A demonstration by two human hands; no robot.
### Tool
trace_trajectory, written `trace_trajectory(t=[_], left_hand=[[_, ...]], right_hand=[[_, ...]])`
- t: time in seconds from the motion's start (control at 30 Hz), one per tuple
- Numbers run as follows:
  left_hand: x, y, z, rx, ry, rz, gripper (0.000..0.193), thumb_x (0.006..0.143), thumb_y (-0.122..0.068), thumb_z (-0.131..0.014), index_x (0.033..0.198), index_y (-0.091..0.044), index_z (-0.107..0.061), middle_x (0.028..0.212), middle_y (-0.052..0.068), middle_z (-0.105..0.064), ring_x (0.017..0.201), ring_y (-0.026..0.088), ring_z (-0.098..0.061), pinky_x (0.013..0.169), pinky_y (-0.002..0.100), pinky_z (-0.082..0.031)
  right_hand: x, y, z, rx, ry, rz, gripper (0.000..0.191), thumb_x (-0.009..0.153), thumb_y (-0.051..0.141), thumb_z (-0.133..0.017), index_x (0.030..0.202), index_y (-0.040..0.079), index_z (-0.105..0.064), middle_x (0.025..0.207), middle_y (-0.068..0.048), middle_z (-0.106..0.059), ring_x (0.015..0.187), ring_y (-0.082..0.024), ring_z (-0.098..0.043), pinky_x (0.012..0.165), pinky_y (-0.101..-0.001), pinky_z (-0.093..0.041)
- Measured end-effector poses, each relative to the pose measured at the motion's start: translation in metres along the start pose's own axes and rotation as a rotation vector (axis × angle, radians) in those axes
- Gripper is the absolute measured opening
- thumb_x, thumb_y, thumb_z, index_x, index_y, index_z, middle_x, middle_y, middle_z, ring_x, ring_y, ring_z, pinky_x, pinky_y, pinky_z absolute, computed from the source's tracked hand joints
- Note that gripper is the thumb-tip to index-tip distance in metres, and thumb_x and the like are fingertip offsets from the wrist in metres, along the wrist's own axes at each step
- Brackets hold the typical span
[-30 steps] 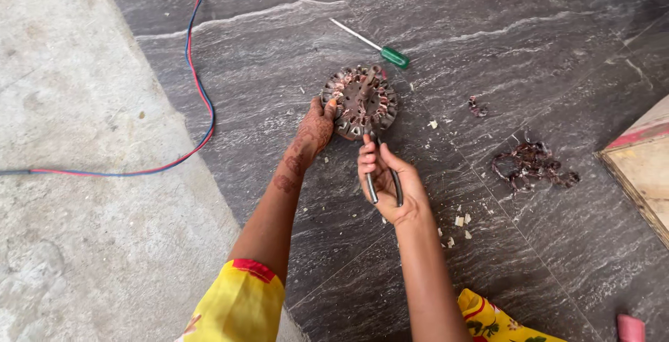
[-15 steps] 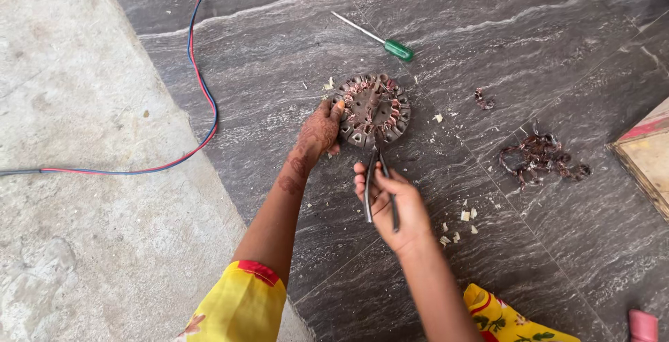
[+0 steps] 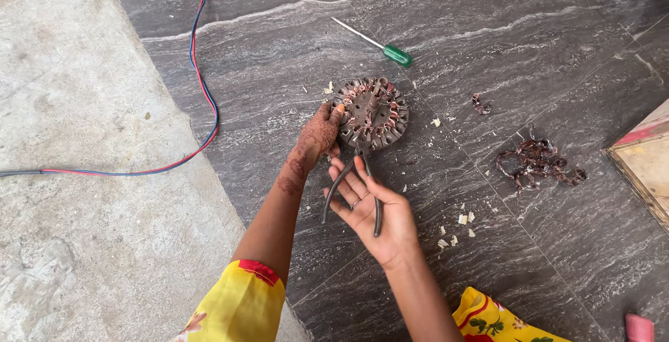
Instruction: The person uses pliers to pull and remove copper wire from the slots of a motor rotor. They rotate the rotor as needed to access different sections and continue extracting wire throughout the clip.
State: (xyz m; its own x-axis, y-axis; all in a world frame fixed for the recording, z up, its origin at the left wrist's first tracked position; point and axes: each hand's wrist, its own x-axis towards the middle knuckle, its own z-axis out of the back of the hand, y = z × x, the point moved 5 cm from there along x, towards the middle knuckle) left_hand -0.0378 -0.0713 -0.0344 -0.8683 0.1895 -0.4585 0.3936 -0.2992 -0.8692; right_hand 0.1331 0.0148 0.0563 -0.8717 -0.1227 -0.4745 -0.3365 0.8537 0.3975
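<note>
Clearly a stiff, heavy part.
Stator (image 3: 370,114): round, on dark floor (image 3: 529,49), screwdriver (image 3: 373,43) at its 1 o'clock.
Left hand (image 3: 318,133): fingers pressing its 9 o'clock rim.
Right hand (image 3: 373,211): closed round pliers (image 3: 354,187) biting the 6 o'clock edge.
Hold: rim; windings look fragile.

The round wound stator (image 3: 371,114) lay on the floor (image 3: 488,49) at centre, with the left hand (image 3: 319,133) touching its 9 o'clock edge and the pliers (image 3: 355,185) meeting its 6 o'clock edge, held in the right hand (image 3: 376,213) just below. A screwdriver (image 3: 373,42) lay at 12 o'clock, a pile of wire scraps (image 3: 538,162) well apart at 3 to 4 o'clock, small chips (image 3: 456,227) at 5 o'clock. A cable (image 3: 198,98) ran far out at 9 o'clock, a board (image 3: 644,164) at the 3 o'clock frame edge.
</note>
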Motion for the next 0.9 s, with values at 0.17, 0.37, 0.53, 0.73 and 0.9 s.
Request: trace_trajectory(t=[0.17, 0.37, 0.53, 0.73, 0.9], left_hand=[[-0.005, -0.003, 0.001, -0.052, 0.015, -0.004, 0.066, 0.101, -0.051, -0.046, 0.153, -0.011, -0.04, 0.106, 0.014, -0.076, 0.051, 0.017, -0.065, 0.058, 0.035, -0.06], [-0.008, -0.005, 0.002, -0.03, 0.005, 0.038, 0.068, 0.101, -0.051, -0.046, 0.157, -0.014, -0.035, 0.108, 0.013, -0.076, 0.05, 0.015, -0.064, 0.06, 0.033, -0.06], [-0.005, -0.002, 0.0, -0.032, 0.011, 0.056, 0.07, 0.1, -0.053, -0.046, 0.158, -0.016, -0.031, 0.112, 0.012, -0.075, 0.05, 0.014, -0.064, 0.06, 0.033, -0.062], [0.006, 0.005, -0.003, -0.059, 0.022, 0.035, 0.072, 0.101, -0.053, -0.048, 0.159, -0.015, -0.031, 0.112, 0.013, -0.075, 0.05, 0.014, -0.064, 0.056, 0.032, -0.061], [0.016, 0.013, -0.005, -0.073, 0.026, 0.047, 0.073, 0.1, -0.051, -0.05, 0.16, -0.016, -0.028, 0.112, 0.015, -0.076, 0.049, 0.014, -0.063, 0.052, 0.031, -0.06]], right_hand=[[0.002, 0.005, 0.002, 0.048, -0.021, -0.035, 0.037, 0.103, 0.017, -0.042, 0.138, 0.007, -0.052, 0.15, -0.021, -0.052, 0.135, -0.029, -0.052, 0.11, -0.0592, -0.044], [0.0, -0.001, -0.001, 0.115, -0.008, -0.074, 0.043, 0.101, 0.023, -0.041, 0.143, 0.014, -0.045, 0.154, -0.019, -0.046, 0.14, -0.032, -0.045, 0.111, -0.0735, -0.034], [-0.002, -0.005, -0.004, 0.183, 0.044, -0.075, 0.047, 0.1, 0.022, -0.041, 0.147, 0.016, -0.041, 0.159, -0.019, -0.04, 0.146, -0.034, -0.037, 0.113, -0.0762, -0.026], [-0.001, -0.005, -0.003, 0.186, 0.202, -0.013, 0.058, 0.101, 0.016, -0.04, 0.157, 0.004, -0.029, 0.164, -0.026, -0.027, 0.152, -0.038, -0.027, 0.116, -0.0743, -0.024], [0.002, -0.01, 0.003, 0.125, 0.188, 0.067, 0.056, 0.101, 0.014, -0.041, 0.155, 0.001, -0.032, 0.165, -0.028, -0.026, 0.153, -0.042, -0.026, 0.119, -0.071, -0.025]])
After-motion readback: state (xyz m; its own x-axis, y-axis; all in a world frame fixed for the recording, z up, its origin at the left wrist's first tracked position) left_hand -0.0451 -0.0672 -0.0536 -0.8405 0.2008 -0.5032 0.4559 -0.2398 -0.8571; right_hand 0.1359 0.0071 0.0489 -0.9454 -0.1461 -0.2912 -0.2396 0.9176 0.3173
